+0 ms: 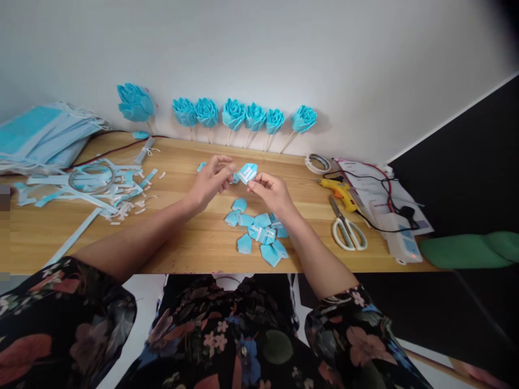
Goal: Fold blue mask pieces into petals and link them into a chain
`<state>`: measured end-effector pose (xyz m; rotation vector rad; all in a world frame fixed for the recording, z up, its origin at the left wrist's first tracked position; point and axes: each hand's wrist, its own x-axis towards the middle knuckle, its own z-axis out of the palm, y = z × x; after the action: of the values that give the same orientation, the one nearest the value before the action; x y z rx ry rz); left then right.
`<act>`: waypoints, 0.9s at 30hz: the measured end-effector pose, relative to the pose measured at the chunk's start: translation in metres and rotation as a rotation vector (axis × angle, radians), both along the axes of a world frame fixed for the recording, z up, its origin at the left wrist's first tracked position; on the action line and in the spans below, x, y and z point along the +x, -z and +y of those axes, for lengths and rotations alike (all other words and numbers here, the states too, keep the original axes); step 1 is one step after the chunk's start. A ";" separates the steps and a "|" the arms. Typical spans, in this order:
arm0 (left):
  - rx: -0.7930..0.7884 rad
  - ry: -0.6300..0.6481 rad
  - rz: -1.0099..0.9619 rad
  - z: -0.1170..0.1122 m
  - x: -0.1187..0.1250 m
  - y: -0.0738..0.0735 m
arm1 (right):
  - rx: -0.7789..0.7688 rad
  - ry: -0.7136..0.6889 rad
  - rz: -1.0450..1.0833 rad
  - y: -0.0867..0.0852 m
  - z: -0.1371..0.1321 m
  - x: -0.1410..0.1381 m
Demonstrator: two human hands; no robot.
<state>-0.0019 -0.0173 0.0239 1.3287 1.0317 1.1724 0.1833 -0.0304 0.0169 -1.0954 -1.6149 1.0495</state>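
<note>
My left hand (211, 181) and my right hand (271, 190) meet above the wooden table (182, 243), both pinching a small folded blue petal piece (246, 173) with white strips on it. The right fingers grip its lower edge, the left fingertips touch its left side. Below the hands lies a pile of several similar blue folded pieces (259, 232). A smaller blue scrap (201, 166) lies behind my left hand.
Several blue fabric roses (243, 116) on sticks lean against the wall. A stack of blue face masks (40, 135) and cut scraps (93, 183) lie left. At right are a tape roll (317, 162), yellow glue gun (340, 190), white scissors (347, 229) and a power strip (399, 237).
</note>
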 end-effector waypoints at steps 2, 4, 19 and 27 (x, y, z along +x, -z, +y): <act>-0.044 0.107 0.020 -0.001 0.001 0.000 | -0.003 -0.021 0.004 0.000 0.000 0.000; -0.020 0.162 0.037 -0.002 0.001 0.001 | 0.001 -0.039 0.011 -0.001 -0.001 0.000; 0.019 0.174 0.042 -0.005 0.000 0.001 | 0.008 -0.033 -0.031 0.003 0.001 0.001; -0.023 0.127 0.066 0.002 -0.003 0.000 | -0.060 -0.134 -0.060 -0.003 0.002 0.008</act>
<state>-0.0053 -0.0157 0.0237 1.4019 0.9898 1.0252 0.1914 -0.0283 0.0194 -1.0788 -1.7340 1.1689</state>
